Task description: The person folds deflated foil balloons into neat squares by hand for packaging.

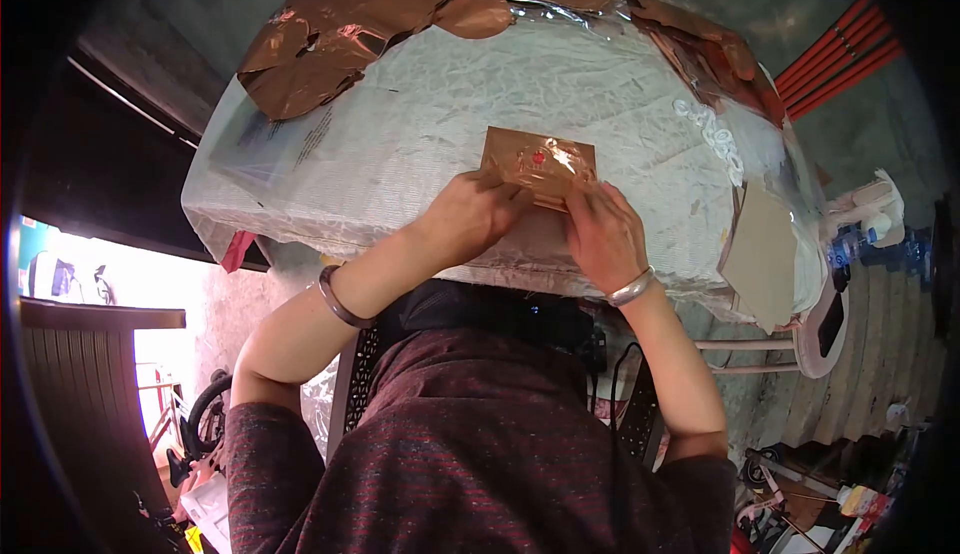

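A shiny copper-coloured foil packet (538, 157) with a small red mark lies near the front edge of the cloth-covered table (420, 114). My left hand (474, 216) has its fingers curled on the packet's near left corner. At the near right corner, the fingers of my right hand (606, 236) press together on the same packet. Both hands hide parts of its near edge. Light glares off the foil to the right of the red mark.
Large copper-coloured foil pieces (330, 39) lie along the table's back left, and more foil (700, 49) sits at the back right. White rings (715, 139) and a grey-beige board (765, 254) are on the right. Red poles (840, 54) stand beyond.
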`<action>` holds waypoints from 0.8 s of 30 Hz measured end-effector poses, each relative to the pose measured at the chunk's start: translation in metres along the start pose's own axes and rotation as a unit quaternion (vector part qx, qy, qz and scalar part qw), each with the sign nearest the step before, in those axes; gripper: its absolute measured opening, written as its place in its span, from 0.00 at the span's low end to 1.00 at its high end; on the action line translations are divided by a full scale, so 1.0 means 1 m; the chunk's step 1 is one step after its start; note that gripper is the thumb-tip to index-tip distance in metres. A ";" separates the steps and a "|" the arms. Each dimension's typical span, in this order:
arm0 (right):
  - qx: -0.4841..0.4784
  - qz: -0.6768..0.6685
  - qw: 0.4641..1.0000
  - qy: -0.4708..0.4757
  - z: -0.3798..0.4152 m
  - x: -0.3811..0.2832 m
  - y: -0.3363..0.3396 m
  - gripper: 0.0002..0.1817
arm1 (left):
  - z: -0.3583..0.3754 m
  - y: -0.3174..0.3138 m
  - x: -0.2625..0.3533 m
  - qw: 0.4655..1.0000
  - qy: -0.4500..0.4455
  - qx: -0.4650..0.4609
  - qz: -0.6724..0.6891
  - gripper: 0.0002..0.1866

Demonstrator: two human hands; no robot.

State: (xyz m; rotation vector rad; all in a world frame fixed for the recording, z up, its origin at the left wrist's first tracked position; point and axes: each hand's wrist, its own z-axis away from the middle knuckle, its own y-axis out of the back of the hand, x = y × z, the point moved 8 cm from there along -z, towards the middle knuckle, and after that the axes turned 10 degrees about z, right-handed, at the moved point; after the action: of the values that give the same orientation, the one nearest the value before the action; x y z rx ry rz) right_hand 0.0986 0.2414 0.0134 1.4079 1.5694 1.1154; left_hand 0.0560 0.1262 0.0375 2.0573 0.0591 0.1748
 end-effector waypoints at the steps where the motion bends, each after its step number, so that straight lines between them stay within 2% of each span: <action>1: 0.063 0.048 0.996 0.035 0.000 -0.004 0.006 0.15 | 0.001 0.001 -0.002 1.000 0.009 0.013 0.000 0.11; 4: 0.084 0.085 0.991 0.065 -0.003 -0.013 0.017 0.10 | -0.009 0.003 0.007 0.997 -0.003 0.061 -0.040 0.12; 6: 0.092 0.078 0.990 0.068 -0.008 -0.015 0.023 0.10 | -0.014 0.004 0.015 0.992 -0.025 0.098 -0.079 0.12; 8: 0.099 0.073 0.990 0.066 -0.011 -0.016 0.035 0.10 | -0.019 -0.007 0.012 0.994 -0.013 0.070 -0.082 0.13; 10: 0.160 0.174 0.967 0.091 -0.014 -0.025 0.065 0.10 | -0.023 0.000 0.013 0.994 -0.018 0.062 -0.084 0.12; 11: 0.164 0.178 0.966 0.091 -0.012 -0.025 0.069 0.10 | -0.024 0.002 0.014 0.995 -0.015 0.049 -0.084 0.11; 13: 0.150 0.097 0.976 0.123 -0.009 -0.030 0.073 0.06 | -0.025 0.020 0.025 0.994 -0.020 0.063 -0.086 0.09; 14: 0.155 0.101 0.975 0.126 -0.007 -0.032 0.081 0.06 | -0.025 0.031 0.029 0.993 -0.022 0.073 -0.086 0.07; 15: 0.107 0.066 0.986 0.112 -0.006 -0.031 0.086 0.04 | -0.024 0.044 0.035 0.992 -0.022 0.078 -0.092 0.07; 16: 0.059 0.032 0.993 0.099 -0.005 -0.030 0.091 0.02 | -0.024 0.054 0.037 0.997 -0.006 0.041 -0.065 0.05; 17: 0.064 0.035 0.992 0.104 -0.002 -0.032 0.102 0.02 | -0.023 0.063 0.039 0.999 0.009 0.004 -0.036 0.04; 19: 0.092 -0.056 0.989 0.101 0.007 -0.031 0.128 0.03 | -0.020 0.091 0.047 1.000 0.006 0.001 -0.026 0.03; 21: 0.077 -0.074 0.990 0.097 0.016 -0.030 0.139 0.04 | -0.014 0.105 0.047 0.999 0.012 -0.036 -0.011 0.04; 23: 0.061 -0.089 0.990 0.093 0.026 -0.030 0.144 0.04 | 0.000 0.111 0.039 0.999 0.033 -0.011 0.018 0.05; 24: 0.018 -0.147 0.989 0.025 0.030 -0.020 0.137 0.07 | 0.010 0.114 0.029 0.997 0.058 0.013 0.048 0.07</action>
State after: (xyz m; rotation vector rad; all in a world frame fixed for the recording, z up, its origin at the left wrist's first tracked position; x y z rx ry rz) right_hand 0.1766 0.2282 0.1306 1.1330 1.7731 0.9550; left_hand 0.0827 0.0668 0.1363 2.0753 0.0337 0.3554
